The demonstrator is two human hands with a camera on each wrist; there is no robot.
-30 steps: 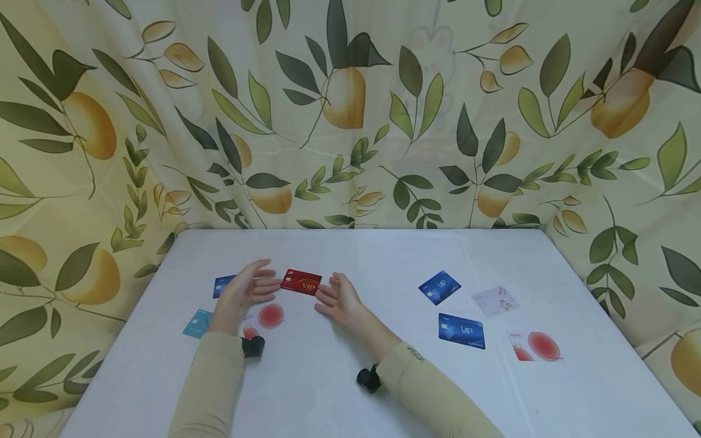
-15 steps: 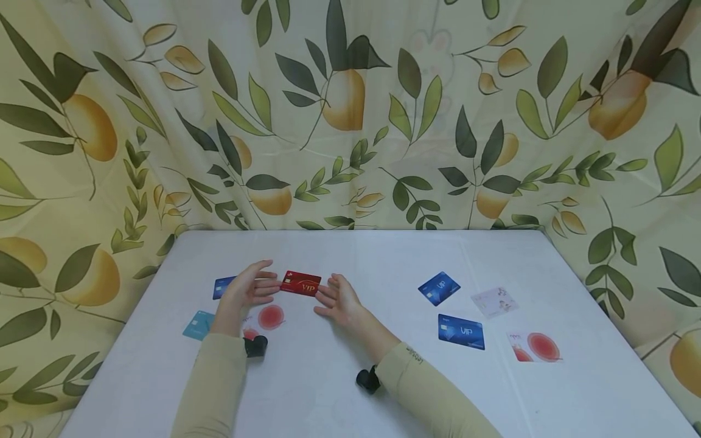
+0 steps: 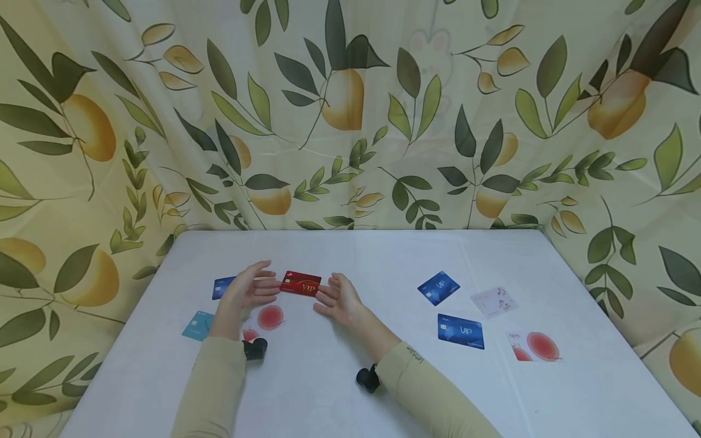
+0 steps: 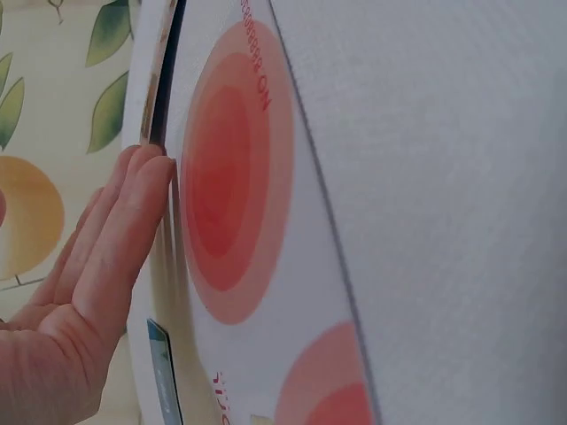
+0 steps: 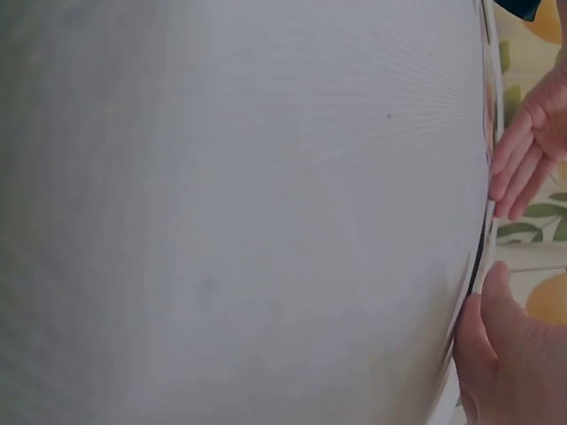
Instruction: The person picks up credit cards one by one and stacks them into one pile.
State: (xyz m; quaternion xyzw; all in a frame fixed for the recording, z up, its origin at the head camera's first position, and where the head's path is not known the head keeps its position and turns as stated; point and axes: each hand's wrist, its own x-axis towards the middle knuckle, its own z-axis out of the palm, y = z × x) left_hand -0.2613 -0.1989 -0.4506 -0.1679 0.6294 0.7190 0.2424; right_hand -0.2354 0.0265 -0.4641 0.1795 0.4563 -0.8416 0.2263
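Between the two hands a red VIP card lies flat on the white table. My left hand has its fingers extended, tips right at the card's left edge. From the other side, my right hand reaches its fingertips to the right edge, fingers relaxed and slightly spread. A white card with red circles lies just below the left hand and fills much of the left wrist view. Partly hidden behind the left hand and forearm are a blue card and a light-blue card.
On the table's right side lie two dark-blue VIP cards, a pale patterned card and another white card with red circles. A curtain printed with fruit and leaves hangs behind the table. Black wrist cameras sit under the sleeves.
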